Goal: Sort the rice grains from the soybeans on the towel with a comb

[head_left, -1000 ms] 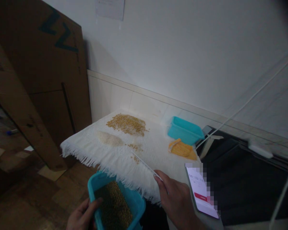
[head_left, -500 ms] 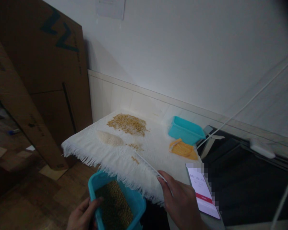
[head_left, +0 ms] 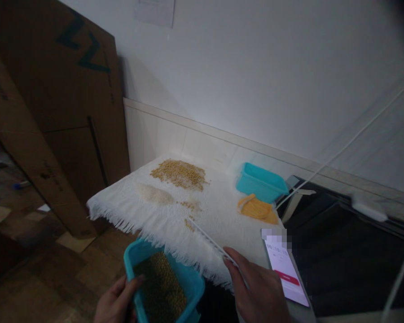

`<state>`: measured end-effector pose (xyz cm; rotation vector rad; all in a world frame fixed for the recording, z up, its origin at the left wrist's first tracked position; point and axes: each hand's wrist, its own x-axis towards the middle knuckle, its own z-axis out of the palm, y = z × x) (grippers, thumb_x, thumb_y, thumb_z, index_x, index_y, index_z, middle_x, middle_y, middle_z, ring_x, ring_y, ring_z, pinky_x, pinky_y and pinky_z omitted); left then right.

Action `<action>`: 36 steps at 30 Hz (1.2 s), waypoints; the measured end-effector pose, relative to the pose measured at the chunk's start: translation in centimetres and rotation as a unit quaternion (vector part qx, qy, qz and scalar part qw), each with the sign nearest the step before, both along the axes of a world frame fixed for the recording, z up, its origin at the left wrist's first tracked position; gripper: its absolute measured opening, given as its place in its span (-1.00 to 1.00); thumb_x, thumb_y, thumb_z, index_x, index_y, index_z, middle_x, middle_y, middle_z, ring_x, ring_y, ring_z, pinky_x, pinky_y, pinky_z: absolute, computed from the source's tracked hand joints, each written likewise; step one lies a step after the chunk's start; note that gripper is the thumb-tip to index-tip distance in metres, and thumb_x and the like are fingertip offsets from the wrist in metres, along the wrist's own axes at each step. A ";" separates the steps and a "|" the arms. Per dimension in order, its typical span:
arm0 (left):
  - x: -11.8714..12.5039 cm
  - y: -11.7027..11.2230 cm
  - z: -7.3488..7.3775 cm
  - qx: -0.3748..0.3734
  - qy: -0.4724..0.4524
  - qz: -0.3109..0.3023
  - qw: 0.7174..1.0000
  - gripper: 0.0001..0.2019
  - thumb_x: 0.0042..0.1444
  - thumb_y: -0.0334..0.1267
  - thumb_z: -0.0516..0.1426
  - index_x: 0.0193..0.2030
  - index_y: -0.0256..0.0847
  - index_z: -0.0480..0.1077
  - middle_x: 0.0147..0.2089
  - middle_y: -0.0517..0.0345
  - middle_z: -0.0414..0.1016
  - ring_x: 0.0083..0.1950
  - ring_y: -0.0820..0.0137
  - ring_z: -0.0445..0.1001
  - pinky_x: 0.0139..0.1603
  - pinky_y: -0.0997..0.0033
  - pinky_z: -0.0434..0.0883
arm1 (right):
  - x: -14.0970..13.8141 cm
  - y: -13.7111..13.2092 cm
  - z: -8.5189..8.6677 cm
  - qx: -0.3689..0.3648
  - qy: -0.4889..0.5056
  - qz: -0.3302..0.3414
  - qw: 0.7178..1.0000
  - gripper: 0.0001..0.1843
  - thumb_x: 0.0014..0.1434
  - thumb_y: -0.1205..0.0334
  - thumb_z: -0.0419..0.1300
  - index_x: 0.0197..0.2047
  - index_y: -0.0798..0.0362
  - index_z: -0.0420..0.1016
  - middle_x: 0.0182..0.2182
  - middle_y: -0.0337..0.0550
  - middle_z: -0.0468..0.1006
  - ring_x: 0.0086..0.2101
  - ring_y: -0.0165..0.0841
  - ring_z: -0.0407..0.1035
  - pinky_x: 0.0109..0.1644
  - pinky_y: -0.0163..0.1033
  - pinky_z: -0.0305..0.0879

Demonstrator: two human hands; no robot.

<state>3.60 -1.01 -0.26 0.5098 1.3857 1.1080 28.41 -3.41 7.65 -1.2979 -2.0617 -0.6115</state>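
My left hand point(head_left: 117, 299) grips the left rim of a turquoise plastic bin point(head_left: 192, 287), with the thumb over the edge. Inside the bin are yellowish soybeans point(head_left: 170, 276) and darker green grains point(head_left: 151, 291); the bin sits just below the cloth's fringed edge. Between the thumb and fingers of my right hand point(head_left: 252, 282) is a thin white strip point(head_left: 210, 238), its far tip touching or just over the white cloth point(head_left: 218, 202). Close to that tip lie a few loose soybeans point(head_left: 189, 225). Beyond are a small scatter of beans point(head_left: 190, 206), a pale rice-like heap point(head_left: 154, 194) and a larger soybean pile point(head_left: 180, 174).
A second turquoise bin point(head_left: 261, 184) stands at the table's back right, with a yellow cloth-like piece point(head_left: 257, 209) before it. A phone point(head_left: 286, 269) lies near my right hand. A white cable point(head_left: 350, 139) crosses the right side. Tall cardboard point(head_left: 57, 112) stands left.
My right hand has shifted slightly right and toward me, drawing the strip's tip back a little from the scattered beans. My left hand and the bin stay in place.
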 end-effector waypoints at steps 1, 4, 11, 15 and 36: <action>-0.1 0.1 -0.1 0.005 -0.013 -0.003 1.000 -0.64 -0.35 0.02 0.32 -0.58 -0.22 0.37 -0.79 0.41 0.16 -0.78 0.62 0.05 -0.79 0.62 0.03 | -0.1 0.0 0.0 0.000 -0.001 0.002 1.000 -0.73 0.30 0.37 -0.02 -0.16 0.26 0.50 -0.35 -0.04 0.64 -0.50 -0.45 0.51 -0.41 -0.40 0.36; -0.3 0.2 -0.8 0.015 -0.024 0.010 1.000 -0.65 -0.33 0.00 0.33 -0.57 -0.21 0.36 -0.79 0.41 0.19 -0.78 0.62 0.07 -0.78 0.63 0.04 | -0.2 -0.2 -0.2 0.009 0.000 0.003 1.000 -0.75 0.29 0.38 0.01 -0.16 0.25 0.50 -0.34 -0.05 0.64 -0.51 -0.46 0.50 -0.40 -0.41 0.36; -0.5 0.2 -0.8 0.023 -0.017 0.009 1.000 -0.64 -0.29 0.04 0.30 -0.57 -0.21 0.35 -0.83 0.43 0.12 -0.82 0.63 0.01 -0.82 0.64 -0.05 | -0.1 -0.6 0.4 0.022 -0.010 0.024 0.999 -0.71 0.29 0.40 -0.02 -0.24 0.19 0.54 -0.36 -0.08 0.65 -0.53 -0.50 0.50 -0.41 -0.46 0.36; -0.3 0.2 -0.1 0.025 -0.022 0.012 0.999 -0.64 -0.29 0.03 0.30 -0.60 -0.21 0.34 -0.82 0.43 0.12 -0.82 0.64 0.00 -0.82 0.64 -0.06 | 0.0 -0.9 0.4 0.012 0.000 0.042 0.999 -0.73 0.28 0.41 -0.02 -0.23 0.19 0.53 -0.40 -0.09 0.65 -0.52 -0.48 0.51 -0.42 -0.46 0.37; -0.4 0.1 1.4 0.020 -0.023 0.026 0.999 -0.66 -0.35 0.00 0.32 -0.61 -0.22 0.37 -0.83 0.41 0.15 -0.82 0.64 0.04 -0.82 0.67 -0.01 | 0.7 0.9 -0.2 -0.018 0.063 -0.031 0.997 -0.77 0.27 0.29 0.05 -0.13 0.16 0.50 -0.38 -0.10 0.64 -0.49 -0.40 0.53 -0.36 -0.39 0.41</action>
